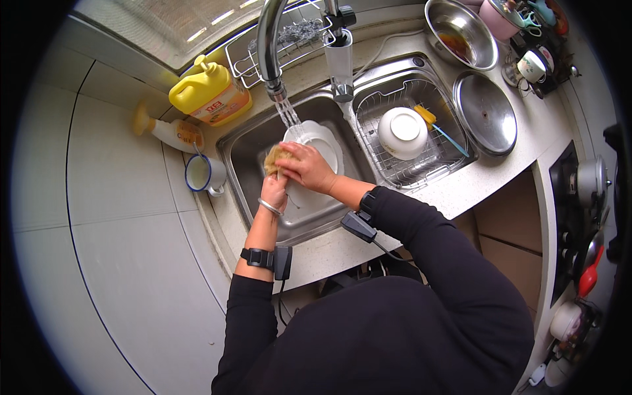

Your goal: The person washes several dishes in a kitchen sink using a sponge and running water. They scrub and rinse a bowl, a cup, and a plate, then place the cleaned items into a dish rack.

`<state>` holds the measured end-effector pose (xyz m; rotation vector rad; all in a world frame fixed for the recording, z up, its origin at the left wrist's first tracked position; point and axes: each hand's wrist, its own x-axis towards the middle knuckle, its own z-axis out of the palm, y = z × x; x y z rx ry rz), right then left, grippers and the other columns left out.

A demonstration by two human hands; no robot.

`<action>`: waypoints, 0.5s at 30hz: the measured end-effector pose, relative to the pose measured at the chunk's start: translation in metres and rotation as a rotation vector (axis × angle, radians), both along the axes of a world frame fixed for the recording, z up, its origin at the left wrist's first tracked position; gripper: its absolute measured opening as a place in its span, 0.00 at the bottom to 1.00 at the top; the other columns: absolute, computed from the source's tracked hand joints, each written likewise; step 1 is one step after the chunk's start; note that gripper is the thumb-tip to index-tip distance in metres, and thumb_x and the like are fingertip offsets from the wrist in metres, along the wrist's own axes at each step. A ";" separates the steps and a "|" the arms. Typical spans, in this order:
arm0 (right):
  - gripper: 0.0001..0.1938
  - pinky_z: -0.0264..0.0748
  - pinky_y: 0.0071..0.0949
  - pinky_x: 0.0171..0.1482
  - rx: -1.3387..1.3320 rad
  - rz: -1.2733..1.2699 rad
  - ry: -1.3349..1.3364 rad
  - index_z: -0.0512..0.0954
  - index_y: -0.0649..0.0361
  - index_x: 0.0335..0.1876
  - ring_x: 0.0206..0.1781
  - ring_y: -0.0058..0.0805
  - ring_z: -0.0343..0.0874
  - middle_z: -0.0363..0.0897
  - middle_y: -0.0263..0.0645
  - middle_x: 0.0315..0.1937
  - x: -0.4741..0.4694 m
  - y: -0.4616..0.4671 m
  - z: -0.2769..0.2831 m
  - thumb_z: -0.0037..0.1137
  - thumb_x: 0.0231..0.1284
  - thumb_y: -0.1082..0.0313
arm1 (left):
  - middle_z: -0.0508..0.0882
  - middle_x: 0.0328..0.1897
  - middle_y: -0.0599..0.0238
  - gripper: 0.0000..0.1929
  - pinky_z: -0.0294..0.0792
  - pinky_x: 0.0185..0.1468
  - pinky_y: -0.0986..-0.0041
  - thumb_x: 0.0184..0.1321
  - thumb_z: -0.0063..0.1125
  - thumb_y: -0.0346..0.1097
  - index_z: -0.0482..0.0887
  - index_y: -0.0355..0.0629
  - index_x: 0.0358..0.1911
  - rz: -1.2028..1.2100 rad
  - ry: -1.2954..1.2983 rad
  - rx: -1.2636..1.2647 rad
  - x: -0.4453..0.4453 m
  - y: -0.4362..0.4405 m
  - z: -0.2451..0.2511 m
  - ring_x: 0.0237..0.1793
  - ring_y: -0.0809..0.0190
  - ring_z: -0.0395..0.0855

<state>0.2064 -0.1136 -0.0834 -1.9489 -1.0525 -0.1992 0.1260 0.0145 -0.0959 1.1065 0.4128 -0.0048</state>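
Observation:
My right hand (309,168) presses a tan scrubbing pad (274,160) over the left basin of a steel double sink (237,148). Just below the pad, my left hand (274,190) is closed around something thin and light, mostly covered by my fingers; what it is I cannot tell. White dishware (323,140) with a wavy rim lies in the basin under and behind my hands. Water runs onto it from the chrome faucet (269,44). In the right basin, a wire rack (368,118) bears an upturned white bowl (402,133) and a yellow-headed brush (427,116) with a blue handle.
Left of the sink stand a yellow detergent jug (202,94), a white spray bottle (173,133) and a blue-rimmed mug (217,175). A steel basin (486,44) and a pot lid (486,113) are at the right. A wire shelf (242,64) and a clear-bodied tap fixture (339,64) stand behind.

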 end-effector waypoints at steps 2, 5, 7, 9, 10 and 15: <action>0.15 0.62 0.42 0.57 -0.136 -0.137 0.255 0.76 0.50 0.46 0.59 0.41 0.67 0.69 0.41 0.55 0.019 0.002 -0.008 0.54 0.52 0.60 | 0.80 0.45 0.62 0.14 0.69 0.51 0.73 0.58 0.52 0.27 0.73 0.36 0.48 -0.027 0.032 -0.034 -0.007 -0.001 0.000 0.44 0.66 0.78; 0.14 0.68 0.39 0.53 0.074 -0.472 0.544 0.75 0.53 0.47 0.54 0.43 0.71 0.71 0.42 0.52 0.025 0.000 -0.005 0.50 0.54 0.64 | 0.81 0.42 0.62 0.13 0.70 0.49 0.72 0.58 0.52 0.28 0.74 0.35 0.46 0.026 0.051 -0.055 -0.013 -0.006 -0.005 0.42 0.65 0.79; 0.14 0.69 0.37 0.53 0.015 -0.276 0.363 0.74 0.54 0.47 0.54 0.43 0.71 0.71 0.43 0.53 0.007 0.001 0.002 0.50 0.54 0.65 | 0.81 0.41 0.63 0.12 0.69 0.48 0.74 0.58 0.52 0.27 0.74 0.35 0.45 0.098 0.038 -0.117 -0.012 -0.011 -0.012 0.41 0.67 0.78; 0.15 0.70 0.34 0.54 -0.046 -0.003 0.314 0.74 0.56 0.47 0.56 0.43 0.70 0.69 0.46 0.55 -0.030 0.001 0.005 0.50 0.53 0.69 | 0.79 0.41 0.61 0.11 0.70 0.48 0.72 0.60 0.45 0.27 0.74 0.35 0.45 0.132 -0.039 -0.175 -0.008 -0.015 -0.021 0.43 0.63 0.78; 0.15 0.69 0.34 0.55 0.046 -0.071 0.261 0.73 0.57 0.48 0.56 0.43 0.70 0.69 0.46 0.55 -0.041 -0.001 0.003 0.50 0.52 0.71 | 0.79 0.42 0.59 0.11 0.71 0.49 0.71 0.60 0.44 0.28 0.73 0.35 0.45 0.209 -0.015 -0.224 -0.008 -0.017 -0.025 0.43 0.62 0.78; 0.18 0.67 0.38 0.57 -0.001 0.041 0.008 0.73 0.56 0.50 0.56 0.46 0.69 0.70 0.45 0.54 -0.054 -0.037 -0.017 0.51 0.49 0.75 | 0.76 0.50 0.54 0.15 0.67 0.56 0.64 0.64 0.43 0.33 0.69 0.33 0.52 0.449 -0.009 -0.411 -0.011 -0.010 -0.032 0.50 0.55 0.76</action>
